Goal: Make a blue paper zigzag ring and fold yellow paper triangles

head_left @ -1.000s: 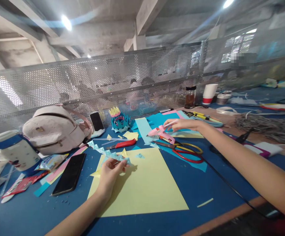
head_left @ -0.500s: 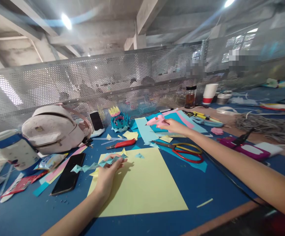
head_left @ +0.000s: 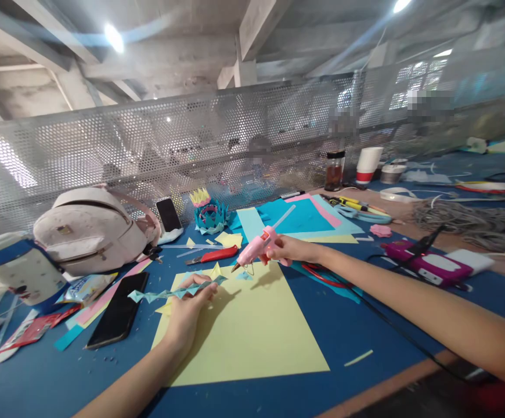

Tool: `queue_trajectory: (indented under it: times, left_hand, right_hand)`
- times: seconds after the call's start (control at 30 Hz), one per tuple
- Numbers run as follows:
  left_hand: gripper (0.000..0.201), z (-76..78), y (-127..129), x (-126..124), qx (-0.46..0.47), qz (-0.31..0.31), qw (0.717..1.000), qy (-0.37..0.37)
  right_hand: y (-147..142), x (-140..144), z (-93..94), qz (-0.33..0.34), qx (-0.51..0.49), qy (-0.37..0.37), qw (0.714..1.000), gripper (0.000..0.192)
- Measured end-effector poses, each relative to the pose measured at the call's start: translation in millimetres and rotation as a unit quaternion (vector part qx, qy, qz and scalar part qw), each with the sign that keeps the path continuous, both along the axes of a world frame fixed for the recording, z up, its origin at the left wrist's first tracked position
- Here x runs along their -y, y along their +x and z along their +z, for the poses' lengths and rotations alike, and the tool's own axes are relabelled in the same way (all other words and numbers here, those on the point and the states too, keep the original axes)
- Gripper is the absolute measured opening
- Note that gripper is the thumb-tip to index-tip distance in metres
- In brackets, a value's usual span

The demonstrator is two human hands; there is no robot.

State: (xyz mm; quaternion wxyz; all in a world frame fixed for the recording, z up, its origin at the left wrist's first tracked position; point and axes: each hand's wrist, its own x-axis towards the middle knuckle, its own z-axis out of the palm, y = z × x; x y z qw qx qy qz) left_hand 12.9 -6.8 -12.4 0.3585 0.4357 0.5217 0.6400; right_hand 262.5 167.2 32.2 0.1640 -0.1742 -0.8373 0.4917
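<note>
Near the bench's (head_left: 278, 400) left edge a backpack (head_left: 87, 229) sits zipped, contents hidden. Left hand (head_left: 187, 310) fingers (head_left: 202, 286) pinch a folded blue paper strip (head_left: 165, 293) over the yellow sheet (head_left: 252, 331). Right hand (head_left: 285, 249) fingers clench a pink glue gun (head_left: 259, 247), nozzle down-left. A jar (head_left: 333, 171) of dark contents stands at the far edge.

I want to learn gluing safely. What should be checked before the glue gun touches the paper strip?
1. Right hand grips the pink glue gun: ok.
2. Nozzle points down toward the strip, away from the face: ok.
3. Left hand holds the folded teal paper strip: ok.
4. Left fingers well away from the strip end nearest the nozzle: not ok.
5. Yellow sheet lies underneath for drips: ok.
6. Gun hot: cannot tell.
</note>
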Motion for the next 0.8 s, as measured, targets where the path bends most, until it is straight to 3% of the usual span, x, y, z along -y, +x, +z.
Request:
queue_trajectory:
  times: [0.3,0.8]
  left_hand:
    - [0.029,4.0,1,2,-0.035,-0.033,0.999,0.01]
    - [0.026,0.9,-1,1,-0.008,-0.036,0.999,0.017]
  right_hand:
    - [-9,14,-4.4,0.017,0.002,-0.012,1.0,0.052]
    - [-8,8,-15.6,0.036,0.0,-0.013,0.999,0.07]
